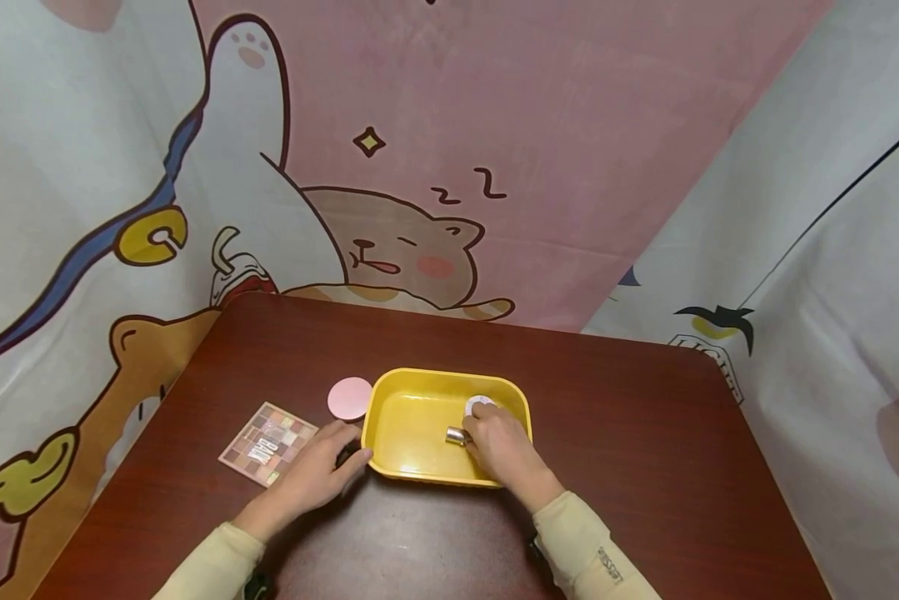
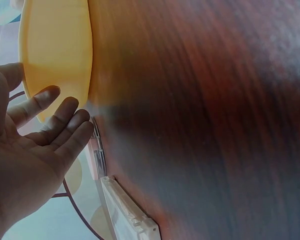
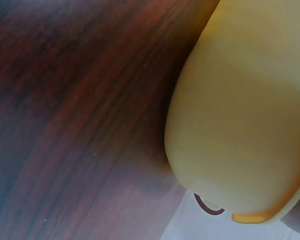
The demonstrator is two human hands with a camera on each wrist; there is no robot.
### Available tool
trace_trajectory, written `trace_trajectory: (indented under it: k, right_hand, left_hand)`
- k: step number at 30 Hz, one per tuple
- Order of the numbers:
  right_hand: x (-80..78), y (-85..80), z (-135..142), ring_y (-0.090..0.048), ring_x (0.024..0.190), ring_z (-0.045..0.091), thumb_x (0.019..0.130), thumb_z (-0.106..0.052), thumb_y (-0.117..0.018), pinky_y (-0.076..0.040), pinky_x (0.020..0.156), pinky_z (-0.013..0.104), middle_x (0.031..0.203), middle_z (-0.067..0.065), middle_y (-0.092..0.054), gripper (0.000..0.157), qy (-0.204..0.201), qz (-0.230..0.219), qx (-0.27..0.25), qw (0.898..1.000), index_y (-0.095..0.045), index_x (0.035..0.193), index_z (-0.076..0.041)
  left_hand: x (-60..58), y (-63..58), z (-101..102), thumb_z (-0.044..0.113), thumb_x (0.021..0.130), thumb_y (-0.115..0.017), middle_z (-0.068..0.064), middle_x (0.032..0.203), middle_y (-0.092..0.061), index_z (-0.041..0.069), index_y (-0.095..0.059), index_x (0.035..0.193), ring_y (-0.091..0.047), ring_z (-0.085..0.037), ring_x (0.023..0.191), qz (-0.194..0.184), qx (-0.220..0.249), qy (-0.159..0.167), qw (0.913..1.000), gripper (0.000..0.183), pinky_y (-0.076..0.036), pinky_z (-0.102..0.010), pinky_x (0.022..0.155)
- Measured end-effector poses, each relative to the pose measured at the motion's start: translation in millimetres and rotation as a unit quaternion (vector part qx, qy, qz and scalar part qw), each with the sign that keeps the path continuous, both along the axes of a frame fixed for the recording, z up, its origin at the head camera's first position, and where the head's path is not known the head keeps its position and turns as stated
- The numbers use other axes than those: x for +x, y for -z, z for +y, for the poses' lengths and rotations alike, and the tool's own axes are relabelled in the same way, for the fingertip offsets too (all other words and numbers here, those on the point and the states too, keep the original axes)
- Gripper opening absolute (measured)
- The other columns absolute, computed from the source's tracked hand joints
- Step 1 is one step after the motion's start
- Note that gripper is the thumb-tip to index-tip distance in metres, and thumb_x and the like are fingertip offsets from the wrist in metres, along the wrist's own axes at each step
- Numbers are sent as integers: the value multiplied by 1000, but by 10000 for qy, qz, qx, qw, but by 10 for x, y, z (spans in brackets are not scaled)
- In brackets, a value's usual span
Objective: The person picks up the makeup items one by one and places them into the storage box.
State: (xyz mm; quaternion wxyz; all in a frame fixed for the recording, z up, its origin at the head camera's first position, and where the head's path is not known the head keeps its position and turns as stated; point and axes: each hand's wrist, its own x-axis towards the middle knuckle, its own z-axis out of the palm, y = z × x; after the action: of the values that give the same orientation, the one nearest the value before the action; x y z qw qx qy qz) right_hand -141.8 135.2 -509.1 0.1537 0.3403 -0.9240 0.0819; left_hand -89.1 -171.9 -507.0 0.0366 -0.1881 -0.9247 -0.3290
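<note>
A yellow plastic tray (image 1: 412,429) stands on the table. My left hand (image 1: 317,471) is at the tray's left end, its thumb at the near left corner; in the left wrist view its loosely extended fingers (image 2: 62,117) overlap the tray's outer wall. My right hand (image 1: 497,442) reaches down into the tray's right half with bent fingers. A whitish round piece (image 1: 479,403) shows just beyond these fingertips, and a short shiny silver tube (image 1: 455,436) sticks out to their left. I cannot tell which of the two my right hand holds. In the right wrist view, the tray's wall (image 3: 235,115) hides the hand.
A pink round disc (image 1: 349,398) lies beside the tray's left end. Left of my left hand is an eyeshadow palette (image 1: 262,442) with many coloured squares. The dark red-brown table (image 1: 629,450) backs onto a printed cartoon curtain (image 1: 539,167).
</note>
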Motion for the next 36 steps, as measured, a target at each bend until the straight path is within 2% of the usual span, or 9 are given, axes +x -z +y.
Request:
trace_trajectory:
  k: [6,10,17,19,24,31,36]
  right_hand:
    - [7,-1,11,-56,72,22,79,-5,-85,-51,67,38,78,3,-52,21,40,81,-137,9999,-65,77,-8]
    - [13,-3,31,-55,72,23,78,-3,-85,-51,69,38,78,3,-52,21,-20,138,-250,9996,-64,79,-8]
    - [23,-35,84,-55,73,23,73,-6,-90,-51,69,42,79,2,-52,26,-63,264,-545,9981,-65,79,-9]
    - [33,-64,105,-58,78,24,72,-7,-91,-52,73,43,82,3,-55,27,-47,309,-565,9979,-65,80,-10]
    - [77,-148,170,-59,84,24,75,-6,-88,-54,79,41,89,5,-61,22,154,155,-717,9972,-70,88,-9]
    - [139,-195,252,-59,88,26,77,-5,-87,-54,79,41,99,8,-63,26,363,149,-963,9946,-73,99,-5]
    - [173,-188,328,-57,90,25,79,-6,-86,-53,78,39,102,8,-63,28,519,151,-1041,9931,-73,103,-4]
  left_hand:
    - [-3,11,-6,25,97,-73,11,100,-57,22,-65,100,-55,-12,94,2,23,10,10000,9,-49,-37,83]
    - [0,17,-8,25,97,-73,11,98,-56,23,-64,99,-54,-11,93,2,26,8,10000,9,-49,-35,82]
    - [4,0,-2,25,98,-73,6,105,-61,15,-69,108,-59,-15,100,-21,-25,-7,10000,15,-52,-42,89]
    - [4,-5,0,24,98,-73,5,106,-62,14,-69,108,-59,-16,101,-31,-35,-12,10000,15,-52,-43,89]
    - [2,4,-2,24,97,-73,7,103,-60,16,-68,104,-58,-14,98,59,-19,9,10000,12,-51,-40,86]
    - [16,8,-17,22,97,-74,10,98,-56,21,-65,99,-54,-11,92,175,59,27,9998,9,-49,-35,81]
    - [8,9,-13,22,97,-73,10,98,-57,19,-66,100,-55,-11,93,209,84,80,9997,8,-49,-36,82]
